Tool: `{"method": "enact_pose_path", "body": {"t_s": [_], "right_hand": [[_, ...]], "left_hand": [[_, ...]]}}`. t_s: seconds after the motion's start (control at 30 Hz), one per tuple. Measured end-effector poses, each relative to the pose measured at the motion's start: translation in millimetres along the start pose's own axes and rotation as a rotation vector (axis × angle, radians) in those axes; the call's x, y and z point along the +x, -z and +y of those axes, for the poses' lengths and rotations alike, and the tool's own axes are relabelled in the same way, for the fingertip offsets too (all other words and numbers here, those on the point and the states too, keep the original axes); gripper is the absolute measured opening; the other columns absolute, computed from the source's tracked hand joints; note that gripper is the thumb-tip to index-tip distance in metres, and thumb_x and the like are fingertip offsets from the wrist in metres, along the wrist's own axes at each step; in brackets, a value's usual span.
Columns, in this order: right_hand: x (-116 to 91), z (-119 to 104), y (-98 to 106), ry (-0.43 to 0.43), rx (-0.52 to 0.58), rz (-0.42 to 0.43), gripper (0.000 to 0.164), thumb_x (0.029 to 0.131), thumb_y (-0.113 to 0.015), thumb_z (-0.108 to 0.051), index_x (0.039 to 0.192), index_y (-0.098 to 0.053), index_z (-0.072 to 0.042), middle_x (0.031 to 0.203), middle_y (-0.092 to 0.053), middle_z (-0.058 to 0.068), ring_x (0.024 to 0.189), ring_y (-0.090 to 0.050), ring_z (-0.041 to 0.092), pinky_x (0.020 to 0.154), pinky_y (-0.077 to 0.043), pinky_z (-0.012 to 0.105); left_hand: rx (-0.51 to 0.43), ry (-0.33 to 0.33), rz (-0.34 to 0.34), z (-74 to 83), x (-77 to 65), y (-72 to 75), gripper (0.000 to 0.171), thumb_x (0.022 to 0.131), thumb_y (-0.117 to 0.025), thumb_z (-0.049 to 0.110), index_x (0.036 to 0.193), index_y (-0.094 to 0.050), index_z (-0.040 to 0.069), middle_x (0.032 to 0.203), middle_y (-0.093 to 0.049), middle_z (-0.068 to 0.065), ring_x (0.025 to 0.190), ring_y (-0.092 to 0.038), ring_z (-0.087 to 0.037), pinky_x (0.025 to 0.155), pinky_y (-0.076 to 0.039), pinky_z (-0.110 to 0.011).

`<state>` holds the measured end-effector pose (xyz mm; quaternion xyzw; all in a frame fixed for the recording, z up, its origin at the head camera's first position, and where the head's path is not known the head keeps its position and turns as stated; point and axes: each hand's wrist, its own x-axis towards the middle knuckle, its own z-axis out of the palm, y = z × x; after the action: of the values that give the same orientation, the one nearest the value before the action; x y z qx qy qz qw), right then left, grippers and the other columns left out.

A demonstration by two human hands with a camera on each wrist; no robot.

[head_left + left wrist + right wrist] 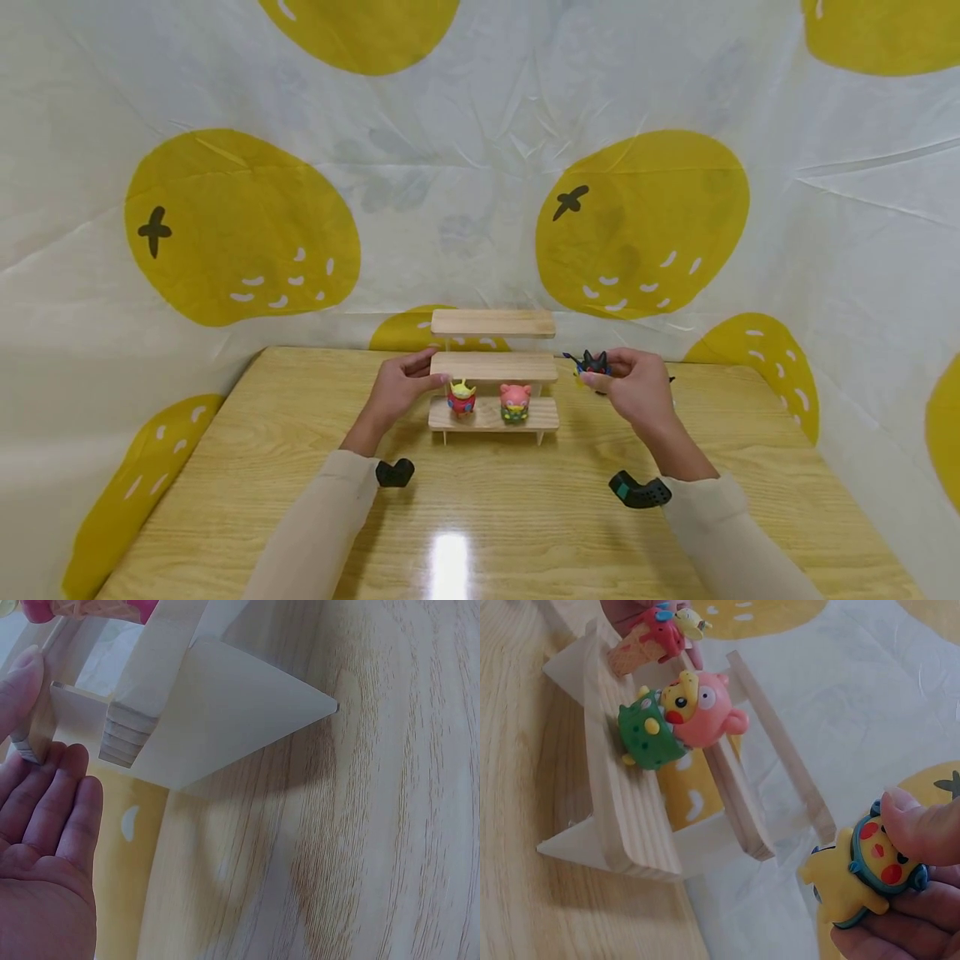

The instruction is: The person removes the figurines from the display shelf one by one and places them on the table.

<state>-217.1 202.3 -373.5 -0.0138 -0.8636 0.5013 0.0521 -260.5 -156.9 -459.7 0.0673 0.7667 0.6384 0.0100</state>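
Observation:
A three-tier wooden display shelf (pixel 495 367) stands near the table's back edge. My left hand (pixel 397 390) grips the left end of its middle board, thumb on one face and fingers on the other. My right hand (pixel 637 387) pinches a yellow figurine with a dark blue hood (pixel 870 862) between thumb and fingers, off the table to the right of the shelf. On the lowest board sit a red figurine in a waffle cone (pixel 461 402) at left and a pink-hooded figurine with a green body (pixel 515 403) at right.
The wooden table (pixel 495 517) reaches to a white curtain (pixel 450 217) printed with large yellow fruit, which hangs behind and at both sides. Black wrist straps (pixel 641 490) sit by the sleeves. Behind my right hand pokes a small dark tip, its owner hidden.

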Motion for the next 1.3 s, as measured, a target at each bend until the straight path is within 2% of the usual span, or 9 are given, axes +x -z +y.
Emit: {"method": "enact_pose_path", "body": {"t_s": [0.33, 0.6, 0.8, 0.97, 1.3], "right_hand": [[-0.6, 11.2, 2.3, 0.019, -0.018, 0.010, 0.038, 0.090, -0.082, -0.013, 0.122, -0.072, 0.006, 0.109, -0.079, 0.021, 0.082, -0.067, -0.003, 0.071, -0.053, 0.017], [-2.4, 21.2, 2.2, 0.015, -0.055, 0.036, 0.036, 0.091, -0.082, -0.013, 0.121, -0.073, 0.005, 0.112, -0.078, 0.022, 0.099, -0.075, 0.020, 0.076, -0.052, 0.017], [-1.9, 26.6, 2.5, -0.005, -0.053, 0.040, 0.038, 0.091, -0.082, -0.013, 0.122, -0.072, 0.006, 0.113, -0.078, 0.024, 0.096, -0.075, 0.016, 0.071, -0.053, 0.015], [-3.0, 30.1, 2.7, -0.026, -0.068, 0.039, 0.038, 0.091, -0.082, -0.014, 0.123, -0.072, 0.005, 0.114, -0.078, 0.023, 0.105, -0.076, 0.029, 0.075, -0.051, 0.018], [-3.0, 38.5, 2.6, -0.024, -0.077, 0.054, 0.035, 0.090, -0.083, -0.013, 0.118, -0.073, 0.005, 0.112, -0.078, 0.023, 0.099, -0.076, 0.022, 0.071, -0.051, 0.015]], "left_hand": [[-0.003, 0.001, -0.001, 0.3, -1.1, -0.2, 0.066, 0.091, -0.083, 0.025, 0.150, -0.057, 0.012, 0.158, -0.052, -0.013, 0.147, -0.051, -0.030, 0.115, -0.050, -0.045], [0.003, 0.001, 0.000, 0.0, -1.1, -0.4, 0.065, 0.091, -0.083, 0.026, 0.150, -0.058, 0.014, 0.158, -0.053, -0.012, 0.147, -0.052, -0.030, 0.114, -0.051, -0.044], [-0.002, -0.001, -0.003, 0.5, -1.1, -0.8, 0.069, 0.091, -0.083, 0.025, 0.152, -0.055, 0.010, 0.160, -0.050, -0.014, 0.148, -0.050, -0.031, 0.115, -0.050, -0.045], [-0.007, -0.005, -0.012, 1.7, -1.8, -0.5, 0.070, 0.092, -0.082, 0.024, 0.153, -0.053, 0.006, 0.161, -0.048, -0.016, 0.149, -0.048, -0.032, 0.116, -0.049, -0.046], [0.007, -0.007, -0.001, 3.6, -1.1, -0.3, 0.069, 0.092, -0.083, 0.024, 0.152, -0.054, 0.006, 0.158, -0.052, -0.015, 0.147, -0.051, -0.031, 0.114, -0.050, -0.044]]}}
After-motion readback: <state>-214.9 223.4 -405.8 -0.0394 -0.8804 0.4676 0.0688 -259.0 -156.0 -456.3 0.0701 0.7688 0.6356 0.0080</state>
